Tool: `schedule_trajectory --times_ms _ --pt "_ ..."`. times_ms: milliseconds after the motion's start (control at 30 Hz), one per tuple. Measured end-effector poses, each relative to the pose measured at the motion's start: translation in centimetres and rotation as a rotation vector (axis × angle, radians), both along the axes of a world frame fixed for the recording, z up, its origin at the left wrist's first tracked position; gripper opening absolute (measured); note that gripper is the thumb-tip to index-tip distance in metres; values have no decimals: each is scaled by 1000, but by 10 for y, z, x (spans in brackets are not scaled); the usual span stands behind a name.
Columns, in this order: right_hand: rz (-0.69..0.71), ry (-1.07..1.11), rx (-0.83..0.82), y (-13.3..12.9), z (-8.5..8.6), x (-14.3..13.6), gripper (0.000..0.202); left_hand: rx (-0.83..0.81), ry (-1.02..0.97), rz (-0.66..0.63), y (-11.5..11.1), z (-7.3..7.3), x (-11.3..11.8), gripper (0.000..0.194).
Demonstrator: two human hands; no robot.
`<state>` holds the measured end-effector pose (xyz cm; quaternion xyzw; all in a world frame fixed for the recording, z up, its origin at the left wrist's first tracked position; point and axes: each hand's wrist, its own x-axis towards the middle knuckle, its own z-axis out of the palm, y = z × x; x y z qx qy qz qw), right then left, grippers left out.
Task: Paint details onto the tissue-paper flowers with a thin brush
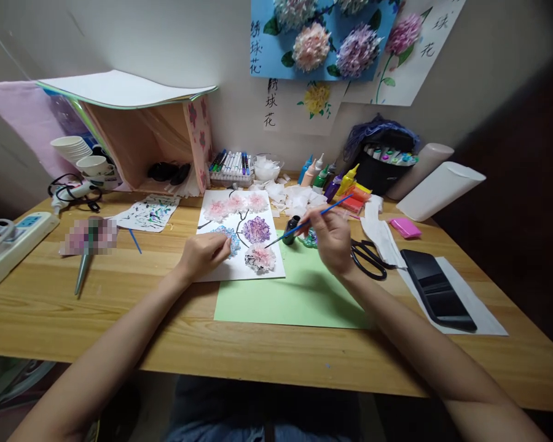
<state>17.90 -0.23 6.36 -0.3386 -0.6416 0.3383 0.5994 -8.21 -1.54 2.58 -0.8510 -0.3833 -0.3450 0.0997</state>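
Observation:
My right hand (pixel 332 238) pinches a thin blue paintbrush (pixel 325 211), its dark tip at the edge of the lower pink paper flower (pixel 260 259), which carries black marks. This flower is on a white sheet (pixel 276 268) with painted dark branches, a purple flower (pixel 257 230), a blue flower (pixel 233 240) and several pink flowers along the top. On the sheet's left side rests my left hand (pixel 207 253), fingers curled in beside the blue flower and covering part of it; whether they hold anything is hidden. A small black bottle (pixel 291 231) stands right of the sheet, near the brush.
Green paper (pixel 295 304) lies partly beneath the white sheet. Black-handled scissors (pixel 371 261) and a phone (pixel 437 288) are on the right. Behind are paint bottles (pixel 348 182), torn white paper (pixel 299 199) and markers (pixel 230 164). A power strip (pixel 23 245) sits at left.

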Motion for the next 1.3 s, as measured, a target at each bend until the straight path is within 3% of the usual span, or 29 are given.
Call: schedule_trajectory --times_ms 167,433,567,733,833,1033,1300 --pt "48 -164 30 -11 -26 -13 21 26 -21 27 2 0 -3 33" --pt "-4 -239 80 -10 -34 -10 20 -4 -11 16 1 -2 -1 34" --pt "-47 -229 166 -8 -25 -5 17 -17 -18 1 0 -3 0 33" --pt "-339 -37 190 15 2 18 26 -28 -20 -27 0 -4 0 30" --pt "-430 8 148 31 6 30 31 -21 -19 -42 1 -4 0 30" --pt "-437 -21 147 39 -1 35 34 -26 -16 -51 1 -4 1 31" --pt "-464 33 156 41 6 38 37 -46 -17 -34 0 -3 1 31"
